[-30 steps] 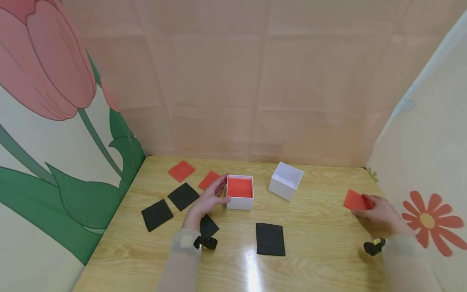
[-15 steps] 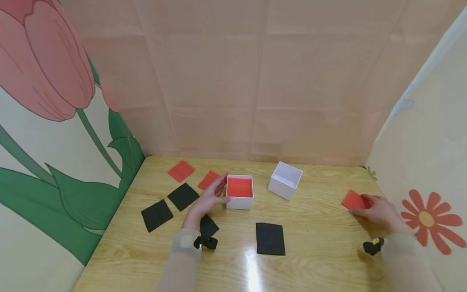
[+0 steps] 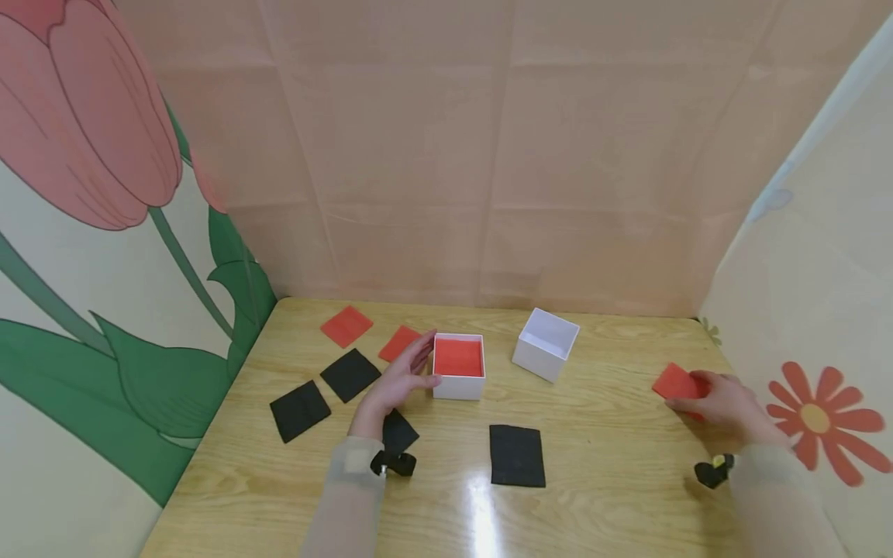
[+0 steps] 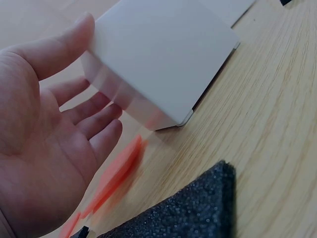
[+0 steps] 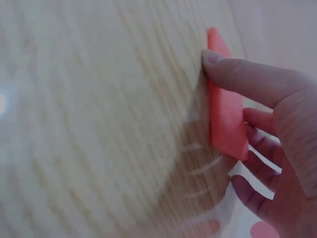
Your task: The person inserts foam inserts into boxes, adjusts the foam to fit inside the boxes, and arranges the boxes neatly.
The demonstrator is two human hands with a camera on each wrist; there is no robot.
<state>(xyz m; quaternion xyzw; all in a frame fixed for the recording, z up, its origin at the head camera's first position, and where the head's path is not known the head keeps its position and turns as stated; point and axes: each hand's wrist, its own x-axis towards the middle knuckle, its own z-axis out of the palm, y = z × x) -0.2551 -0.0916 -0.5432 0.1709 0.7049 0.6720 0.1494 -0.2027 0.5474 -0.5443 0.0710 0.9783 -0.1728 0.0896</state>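
Observation:
Beside the left wall of a white open box (image 3: 458,388), my left hand (image 3: 399,380) rests with its thumb at the near corner and its fingers along the side. The left wrist view shows those fingers loosely extended against the box. Red foam (image 3: 458,357) lies inside, below the rim. Far to the right, my right hand (image 3: 722,401) pinches a red foam square (image 3: 673,380) close over the table. In the right wrist view, the thumb lies on one face of the red square (image 5: 230,119) and the other fingers are on its far side, partly hidden.
A second white box (image 3: 544,358) stands open and angled at the back. Red foam squares (image 3: 346,326) and black foam squares (image 3: 351,375) lie at the left, one black piece partly under my left wrist. Another black square (image 3: 517,456) lies at the front middle. A curtain (image 3: 391,155) backs the table.
My right hand has shifted slightly left with the red foam square in its fingers. The left hand and the box it touches have not moved.

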